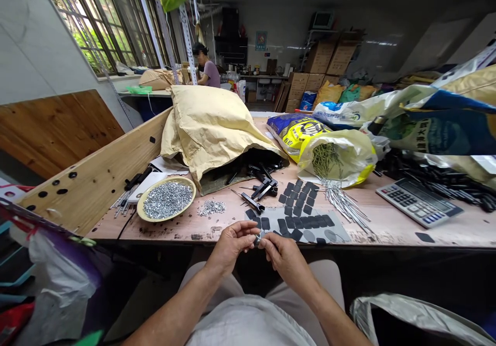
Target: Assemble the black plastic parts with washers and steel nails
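My left hand (232,244) and my right hand (281,257) meet just above the bench's front edge. Their fingertips pinch a thin metal nail (258,237), with any small part on it too tiny to tell. Just beyond my hands lies a grey sheet of black rubber pads (298,223). Left of them, a yellow-rimmed dish of zinc washers (166,200) stands beside a small spill of loose washers (211,207). Long nails (344,206) spill from a yellow plastic bag (333,159).
A calculator (416,202) lies at the right, before heaps of black parts. A tan padded sack (209,129) rests on the wooden bench (155,230), beside a wooden side board (96,178). Bulging plastic sacks crowd the far right. A co-worker (205,67) sits at the back.
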A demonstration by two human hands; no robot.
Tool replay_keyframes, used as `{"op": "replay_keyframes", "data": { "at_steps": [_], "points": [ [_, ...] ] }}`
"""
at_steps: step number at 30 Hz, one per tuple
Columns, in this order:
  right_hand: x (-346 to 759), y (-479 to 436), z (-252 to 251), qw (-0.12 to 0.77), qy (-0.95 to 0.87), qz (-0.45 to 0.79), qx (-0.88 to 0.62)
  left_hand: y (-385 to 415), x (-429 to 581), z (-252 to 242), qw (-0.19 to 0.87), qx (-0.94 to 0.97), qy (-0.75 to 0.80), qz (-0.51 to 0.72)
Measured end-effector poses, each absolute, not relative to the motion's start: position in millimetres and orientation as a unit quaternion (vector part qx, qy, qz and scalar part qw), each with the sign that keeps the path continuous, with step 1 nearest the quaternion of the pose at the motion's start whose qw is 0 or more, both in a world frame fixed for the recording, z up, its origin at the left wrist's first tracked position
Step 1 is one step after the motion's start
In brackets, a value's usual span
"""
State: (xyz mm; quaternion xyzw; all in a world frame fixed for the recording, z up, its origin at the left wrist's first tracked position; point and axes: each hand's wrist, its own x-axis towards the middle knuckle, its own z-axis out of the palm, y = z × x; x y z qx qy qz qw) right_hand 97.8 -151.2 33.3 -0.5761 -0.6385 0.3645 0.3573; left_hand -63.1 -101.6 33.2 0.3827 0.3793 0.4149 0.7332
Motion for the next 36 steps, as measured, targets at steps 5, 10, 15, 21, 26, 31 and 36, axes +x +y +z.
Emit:
{"op": "replay_keyframes", "data": {
  "at_steps": [5,10,15,21,26,31,36],
  "points": [
    [98,-151,31,0.359,-0.651,0.350,-0.570,-101,-60,27,0.714,0.424,0.387,0.400],
    [97,-151,18,0.370,-0.623,0.378,-0.576,-103,-59,19,0.702,0.456,0.386,0.388],
    [141,-147,0,0.382,-0.591,0.280,-0.653,-97,-74,26,0.700,0.436,0.400,0.399],
    [262,-146,15,0.296,-0.526,0.048,-0.796,-83,-99,38,0.646,0.410,0.453,0.457],
    [236,-145,31,0.279,-0.523,0.041,-0.804,-80,-103,37,0.646,0.391,0.462,0.465],
    [102,-146,29,0.340,-0.649,0.213,-0.646,-75,-109,33,0.628,0.373,0.455,0.509],
    [74,-143,33,0.432,-0.528,0.465,-0.565,-69,-135,31,0.555,0.416,0.480,0.537]
  ]
}}
